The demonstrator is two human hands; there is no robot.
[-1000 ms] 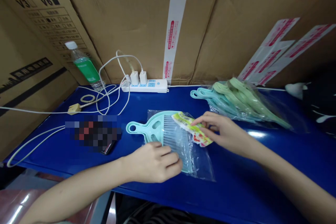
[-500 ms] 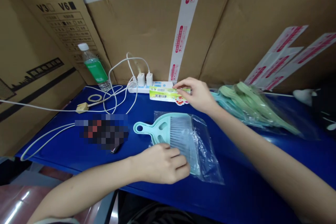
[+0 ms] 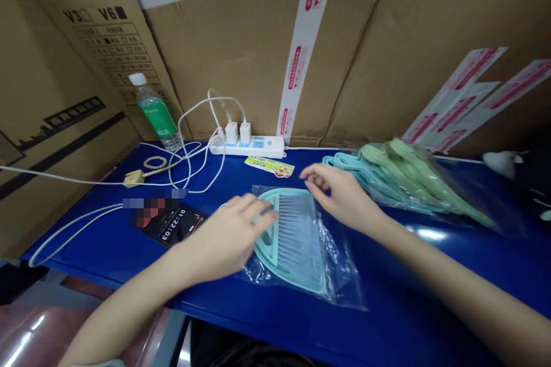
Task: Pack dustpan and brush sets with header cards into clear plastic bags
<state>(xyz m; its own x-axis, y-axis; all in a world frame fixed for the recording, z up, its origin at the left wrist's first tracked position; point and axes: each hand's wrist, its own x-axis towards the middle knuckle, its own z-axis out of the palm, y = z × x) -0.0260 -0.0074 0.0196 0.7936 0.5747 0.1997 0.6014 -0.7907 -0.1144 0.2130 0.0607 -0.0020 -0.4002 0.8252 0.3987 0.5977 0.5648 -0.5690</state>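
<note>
A light-blue dustpan (image 3: 269, 238) with a matching brush (image 3: 297, 229) lies flat on the blue table, handle to the left. A clear plastic bag (image 3: 344, 269) spreads around and under them. My left hand (image 3: 232, 232) is over the handle end, fingers loosely bent and apart; whether it touches the handle is hidden. Just above the brush's far right corner hovers my right hand (image 3: 338, 192), thumb and fingers parted with nothing between them. Beyond the dustpan, a yellow-green printed card (image 3: 270, 166) rests on the table by itself.
Bagged blue and green dustpan sets (image 3: 400, 175) are piled at the right. A white power strip (image 3: 258, 146) with chargers and loose cables stands at the back. Left are a water bottle (image 3: 157, 114) and a phone (image 3: 176, 226). Cardboard (image 3: 241, 40) walls the rear.
My right hand has let go of the card, leaving it by the power strip, and come nearer the dustpan. My left hand has moved left onto the handle end, fingers loosened.
</note>
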